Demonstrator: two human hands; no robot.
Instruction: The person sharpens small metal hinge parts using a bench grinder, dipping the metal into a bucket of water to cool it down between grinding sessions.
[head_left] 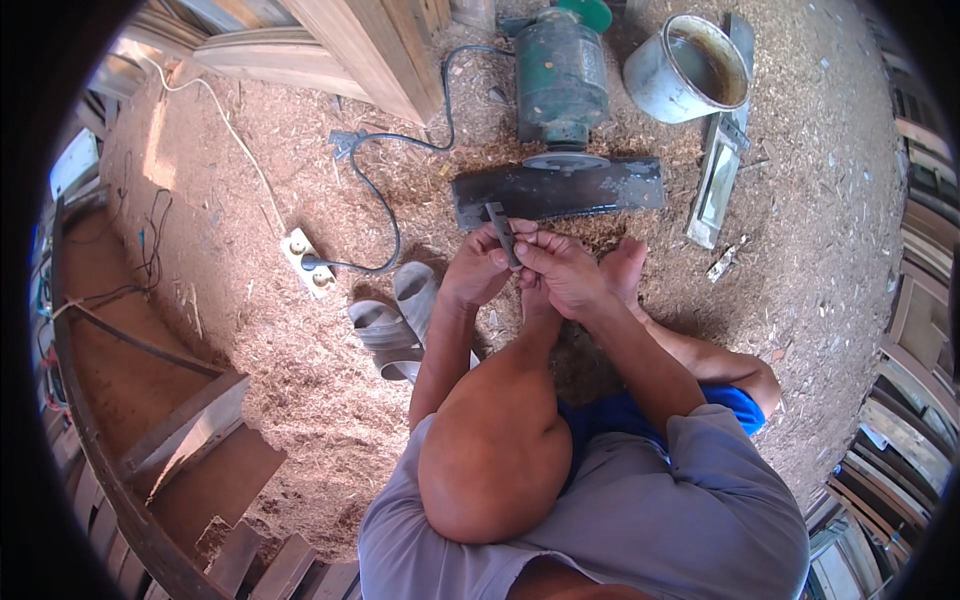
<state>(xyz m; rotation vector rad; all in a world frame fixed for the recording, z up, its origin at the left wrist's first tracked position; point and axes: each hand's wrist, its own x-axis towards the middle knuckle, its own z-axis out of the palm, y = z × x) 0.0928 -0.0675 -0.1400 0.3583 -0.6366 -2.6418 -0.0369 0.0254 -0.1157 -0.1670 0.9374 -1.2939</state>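
Note:
Both hands hold a narrow, dark grey flat metal piece (pixel 502 232) with a notched upper end and small dark marks along it. My left hand (pixel 477 268) has its fingers closed on the left side of the piece, thumb near its lower end. My right hand (pixel 562 270) pinches the lower end from the other side. Just beyond the hands lies a dark, wet-looking curved sheet (pixel 610 186). Above its far edge is the disc-shaped wheel (pixel 566 161) of a green electric grinder (pixel 562 85). The piece is apart from the wheel.
A bucket of murky liquid (pixel 688 72) stands right of the grinder, by a long metal-edged bar (pixel 718 175). A dark cord (pixel 397 225) runs to a white power strip (pixel 307 262). Grey sandals (pixel 385 325) lie left of my legs. Wood shavings cover the floor (pixel 320 440).

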